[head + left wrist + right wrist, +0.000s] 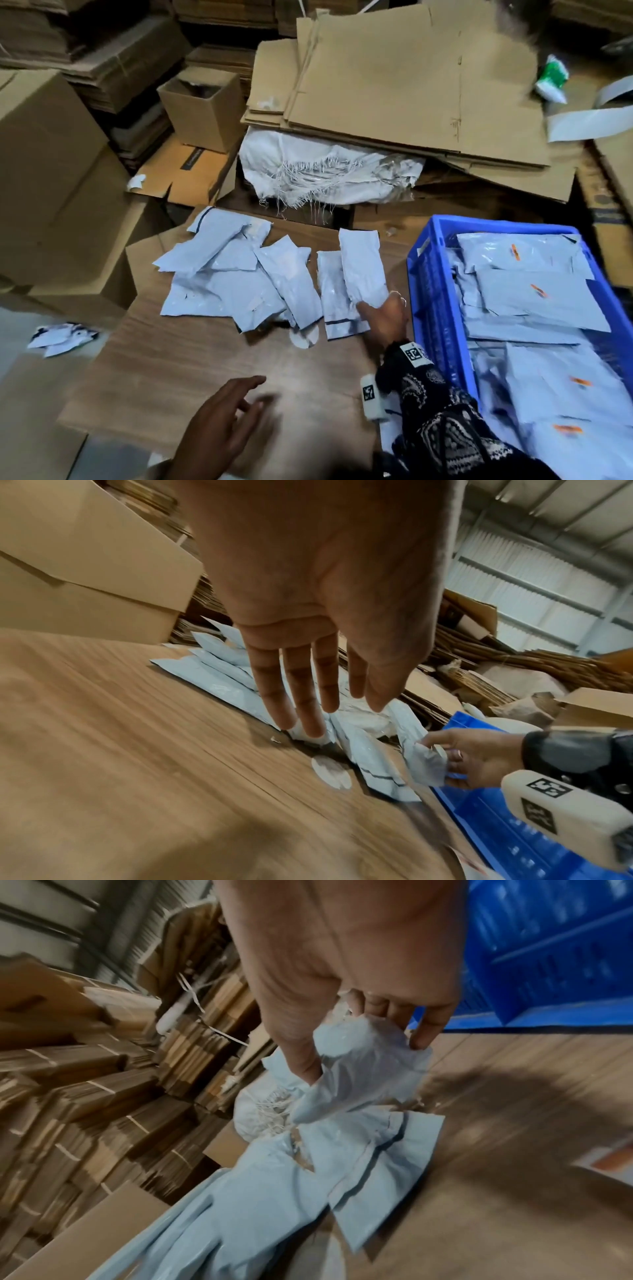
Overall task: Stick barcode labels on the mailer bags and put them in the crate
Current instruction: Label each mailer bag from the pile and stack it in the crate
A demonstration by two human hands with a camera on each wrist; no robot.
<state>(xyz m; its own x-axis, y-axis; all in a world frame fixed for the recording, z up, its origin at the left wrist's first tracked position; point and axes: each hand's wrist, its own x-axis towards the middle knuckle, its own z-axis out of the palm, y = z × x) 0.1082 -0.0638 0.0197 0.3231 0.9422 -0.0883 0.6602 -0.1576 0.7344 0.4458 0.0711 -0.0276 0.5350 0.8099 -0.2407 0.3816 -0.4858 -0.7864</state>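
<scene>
Left hand [219, 428]: lower centre of the head view, fingers straight and spread above the wooden tabletop [164, 370], grasping nothing.
Loose mailer bags [233, 274]: centre-left, overlapped in a fan, no labels seen on them.
Picked mailer bag [361, 267]: centre, at the right end of the fan, just beside the crate wall; long axis running up-frame with a slight lean left, near end pinched, far end pointing away toward the flattened cardboard [411, 85].
Right hand [385, 318]: centre-right, thumb and fingers clamped on the bag's near end.
Blue crate [424, 260]: right, holding bags with orange labels.
Step, likely: lifting one bag clear for labelling.
Doing it well: one layer only, laid flat, held taut under the free palm.
</scene>
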